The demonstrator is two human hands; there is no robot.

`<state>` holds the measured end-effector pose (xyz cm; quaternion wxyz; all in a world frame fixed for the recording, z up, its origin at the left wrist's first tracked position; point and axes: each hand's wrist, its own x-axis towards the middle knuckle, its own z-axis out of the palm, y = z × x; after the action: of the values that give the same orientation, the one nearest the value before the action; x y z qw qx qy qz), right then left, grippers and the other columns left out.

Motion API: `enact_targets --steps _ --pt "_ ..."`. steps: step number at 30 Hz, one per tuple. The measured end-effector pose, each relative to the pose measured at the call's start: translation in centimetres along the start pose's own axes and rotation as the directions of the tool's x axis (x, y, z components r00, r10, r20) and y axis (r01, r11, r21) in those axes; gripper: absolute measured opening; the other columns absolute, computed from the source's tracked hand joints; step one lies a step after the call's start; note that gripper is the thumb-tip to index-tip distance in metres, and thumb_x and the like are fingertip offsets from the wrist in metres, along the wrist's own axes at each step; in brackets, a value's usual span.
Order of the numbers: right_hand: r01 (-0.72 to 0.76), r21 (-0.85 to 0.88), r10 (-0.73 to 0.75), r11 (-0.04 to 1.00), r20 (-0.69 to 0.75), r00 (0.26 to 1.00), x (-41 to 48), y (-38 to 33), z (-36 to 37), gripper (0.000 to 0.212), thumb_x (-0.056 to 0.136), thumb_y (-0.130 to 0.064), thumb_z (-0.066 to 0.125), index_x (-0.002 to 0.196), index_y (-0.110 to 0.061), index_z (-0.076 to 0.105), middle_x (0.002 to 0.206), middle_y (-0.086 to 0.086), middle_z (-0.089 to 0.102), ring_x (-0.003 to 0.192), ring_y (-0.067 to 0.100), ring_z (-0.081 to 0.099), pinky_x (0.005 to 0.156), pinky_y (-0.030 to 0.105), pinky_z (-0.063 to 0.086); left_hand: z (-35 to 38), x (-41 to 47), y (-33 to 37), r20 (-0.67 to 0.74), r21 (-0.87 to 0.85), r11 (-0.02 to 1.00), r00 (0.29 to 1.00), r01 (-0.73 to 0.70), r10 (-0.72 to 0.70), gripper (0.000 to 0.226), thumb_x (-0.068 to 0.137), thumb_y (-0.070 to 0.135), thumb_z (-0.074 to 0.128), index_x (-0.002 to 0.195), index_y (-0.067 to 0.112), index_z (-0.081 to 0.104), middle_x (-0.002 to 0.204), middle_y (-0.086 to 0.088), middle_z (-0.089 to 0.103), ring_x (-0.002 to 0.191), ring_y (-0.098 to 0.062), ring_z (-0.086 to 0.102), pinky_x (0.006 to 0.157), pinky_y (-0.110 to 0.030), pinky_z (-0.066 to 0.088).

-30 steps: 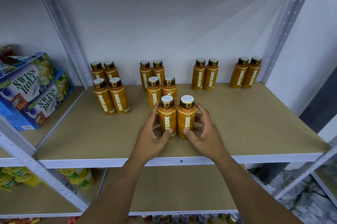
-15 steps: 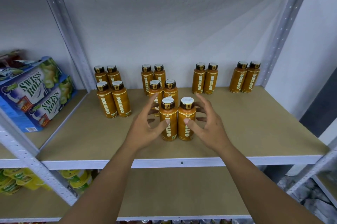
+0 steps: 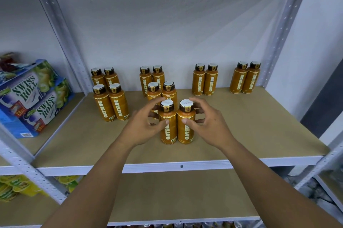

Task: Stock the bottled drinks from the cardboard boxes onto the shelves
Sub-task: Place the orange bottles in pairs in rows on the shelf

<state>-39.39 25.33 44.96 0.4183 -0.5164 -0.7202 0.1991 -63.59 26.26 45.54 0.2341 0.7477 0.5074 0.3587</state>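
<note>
Several orange OATSIDE bottles stand in pairs on the brown shelf board [image 3: 250, 134]. The front pair stands upright near the middle: the left front bottle [image 3: 168, 131] and the right front bottle [image 3: 186, 129]. My left hand [image 3: 143, 127] is beside the left one, thumb tip touching its label and fingers loosely curved and spread near the cap. My right hand [image 3: 209, 125] mirrors it on the right one, with its thumb on the label and its fingers spread. Neither hand closes round a bottle. No cardboard box is in view.
Bottle pairs stand at the back left [image 3: 109, 101], back centre [image 3: 152, 79], back right [image 3: 205, 81] and far right [image 3: 245, 79]. Blue Swiss Roll boxes [image 3: 31, 97] fill the neighbouring left bay. Grey uprights [image 3: 63, 29] frame the shelf. Yellow packs [image 3: 11, 188] lie below left.
One second ago both hands gripped the front pair of bottles on the shelf. Their fingers have since loosened and spread, the bottles stay put, and my view has tilted upward slightly.
</note>
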Motion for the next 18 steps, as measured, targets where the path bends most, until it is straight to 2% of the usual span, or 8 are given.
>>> enact_targets --steps 5,7,12,16,18 --pt "-0.019 0.008 0.019 1.0 0.0 1.0 -0.1 0.5 -0.8 0.067 0.088 -0.036 0.078 0.145 -0.041 0.042 0.143 -0.011 0.056 0.118 0.001 0.052 0.087 0.023 0.058 0.7 0.4 0.6 0.013 -0.027 1.0 1.0 0.002 -0.002 0.074 0.088 0.036 0.078 0.146 0.055 0.037 0.138 0.016 0.054 0.119 -0.008 0.061 0.089 -0.041 0.062" --pt "-0.032 0.004 0.032 0.999 -0.003 0.999 -0.2 0.9 -1.4 0.067 0.088 -0.036 0.078 0.145 -0.041 0.042 0.143 -0.011 0.056 0.12 0.002 0.053 0.089 0.026 0.058 1.3 0.7 1.0 0.02 -0.024 1.0 1.0 -0.003 0.004 0.074 0.089 0.035 0.078 0.147 0.055 0.037 0.137 0.018 0.054 0.12 -0.008 0.06 0.09 -0.039 0.061" --pt "-0.055 0.01 0.055 0.998 -0.022 0.998 -0.4 2.3 -3.4 0.067 0.089 -0.033 0.078 0.144 -0.042 0.041 0.141 -0.014 0.055 0.12 0.002 0.052 0.09 0.025 0.058 3.4 2.2 2.5 0.048 -0.038 0.999 0.998 -0.031 0.032 0.072 0.091 0.034 0.077 0.148 0.05 0.037 0.144 0.012 0.053 0.124 -0.011 0.057 0.094 -0.036 0.058" --pt "-0.082 0.037 0.083 0.996 -0.034 0.996 -0.3 3.8 -5.4 0.066 0.088 -0.029 0.078 0.142 -0.042 0.043 0.136 -0.016 0.056 0.122 0.006 0.055 0.092 0.029 0.058 5.5 3.8 3.8 0.07 -0.068 0.996 0.996 -0.058 0.062 0.069 0.092 0.031 0.075 0.15 0.044 0.039 0.129 0.018 0.052 0.113 -0.004 0.058 0.084 -0.013 0.049" --pt "-0.09 0.041 0.092 0.995 -0.047 0.995 -0.1 4.7 -6.4 0.065 0.088 -0.027 0.079 0.142 -0.04 0.044 0.134 -0.014 0.057 0.121 0.007 0.056 0.091 0.027 0.057 6.5 4.6 4.5 0.087 -0.079 0.995 0.994 -0.063 0.07 0.07 0.093 0.03 0.075 0.151 0.042 0.038 0.131 0.017 0.053 0.112 -0.003 0.059 0.084 -0.014 0.049"
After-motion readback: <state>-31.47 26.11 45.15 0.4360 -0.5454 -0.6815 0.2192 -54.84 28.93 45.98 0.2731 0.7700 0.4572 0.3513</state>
